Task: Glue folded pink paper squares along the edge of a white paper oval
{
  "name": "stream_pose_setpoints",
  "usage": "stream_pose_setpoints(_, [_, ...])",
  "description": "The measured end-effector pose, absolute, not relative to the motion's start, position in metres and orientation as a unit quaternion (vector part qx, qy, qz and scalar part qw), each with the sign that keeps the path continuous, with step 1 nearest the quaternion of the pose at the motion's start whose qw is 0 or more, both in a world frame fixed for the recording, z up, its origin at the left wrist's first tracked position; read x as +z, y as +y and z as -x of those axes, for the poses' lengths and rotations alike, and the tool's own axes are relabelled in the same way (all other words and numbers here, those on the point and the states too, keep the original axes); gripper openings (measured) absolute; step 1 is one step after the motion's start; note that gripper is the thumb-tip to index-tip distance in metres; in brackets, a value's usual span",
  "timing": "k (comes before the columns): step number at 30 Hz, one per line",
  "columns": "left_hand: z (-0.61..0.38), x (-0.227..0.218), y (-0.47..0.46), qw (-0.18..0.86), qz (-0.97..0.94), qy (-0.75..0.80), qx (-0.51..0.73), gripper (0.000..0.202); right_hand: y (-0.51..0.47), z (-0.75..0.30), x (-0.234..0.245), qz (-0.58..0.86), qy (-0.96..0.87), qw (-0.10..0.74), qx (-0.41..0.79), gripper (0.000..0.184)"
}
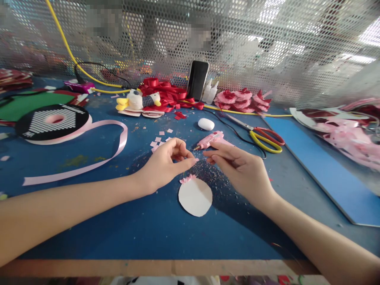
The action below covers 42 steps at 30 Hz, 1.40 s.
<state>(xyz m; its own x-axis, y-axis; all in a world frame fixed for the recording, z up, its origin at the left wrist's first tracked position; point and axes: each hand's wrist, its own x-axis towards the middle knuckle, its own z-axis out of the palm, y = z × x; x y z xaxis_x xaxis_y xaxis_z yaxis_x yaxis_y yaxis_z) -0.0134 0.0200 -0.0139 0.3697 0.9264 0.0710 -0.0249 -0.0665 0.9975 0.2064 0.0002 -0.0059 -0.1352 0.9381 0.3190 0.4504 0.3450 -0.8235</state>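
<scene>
My left hand (166,160) hovers over the blue table (124,221), thumb and fingers pinched together on a small pink ribbon piece (194,160). My right hand (234,164) meets it from the right, its fingertips pinched on the same piece. Just below both hands lies a white paper disc (195,196) with a few folded pink petals (187,179) stuck at its upper left rim. A pink glue gun (211,139) lies right behind my right hand. Small cut pink ribbon squares (160,141) are scattered behind my left hand.
A spool of pink ribbon (52,122) with a long loose tail sits at the left. Scissors (263,137), a white oval (206,124), a phone (197,80), red ribbon (166,93), a plush toy (138,101) and pink flowers (242,99) lie behind. A blue board (323,166) is at right.
</scene>
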Motion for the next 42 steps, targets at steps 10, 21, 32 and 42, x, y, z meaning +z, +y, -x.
stream_pose_setpoints(10, [0.012, -0.015, 0.02, 0.554, -0.609, 0.382, 0.42, 0.031, -0.004, -0.208, 0.001, 0.547, -0.703, 0.402, 0.213, 0.021])
stream_pose_setpoints(21, [0.013, -0.017, 0.022, 0.539, -0.581, 0.38, 0.476, 0.032, 0.0, -0.212, 0.012, 0.367, -0.886, 0.263, 0.108, 0.022])
stream_pose_setpoints(32, [0.015, -0.019, 0.024, 0.557, -0.534, 0.4, 0.495, 0.036, -0.01, -0.208, 0.015, 0.384, -0.917, 0.089, 0.067, 0.057])
stream_pose_setpoints(42, [0.014, -0.017, 0.025, 0.586, -0.505, 0.393, 0.498, 0.039, 0.015, -0.225, 0.001, 0.504, -0.833, 0.22, -0.053, 0.025])
